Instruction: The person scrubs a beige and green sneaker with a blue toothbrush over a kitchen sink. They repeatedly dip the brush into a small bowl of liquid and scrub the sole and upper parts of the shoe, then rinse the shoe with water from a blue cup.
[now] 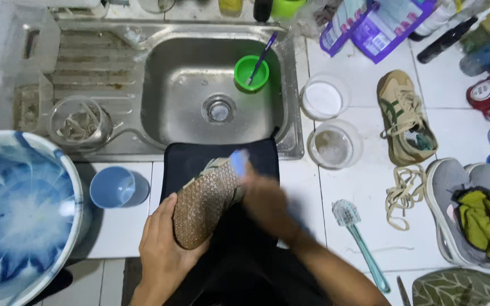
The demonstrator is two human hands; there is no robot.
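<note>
Head view shows us looking down on a white tiled counter (pixel 364 192) with a steel sink (pixel 177 85) set into it, and a big blue-and-white basin (pixel 18 215) at our left edge. Over the sink's near rim lies a dark cloth (pixel 188 161), and above it we hold a shoe (pixel 205 204) sole-up, its brown patterned tread facing the camera. Our left hand (pixel 163 249) wraps the shoe's heel end from below, fingers curled closed around it and thumb along its side. Our right hand (pixel 265 204) is blurred; it sits against the shoe's toe end with a small blue-tipped brush (pixel 238 161) showing just above it, though we cannot tell how tightly the fingers close. On the tiles to our right lie a tan sneaker (pixel 406 119), a grey shoe (pixel 455 209) stuffed with a yellow rag, loose laces (pixel 406 192) and a teal brush (pixel 364 243). A green cup (pixel 250 73) stands in the sink.
</note>
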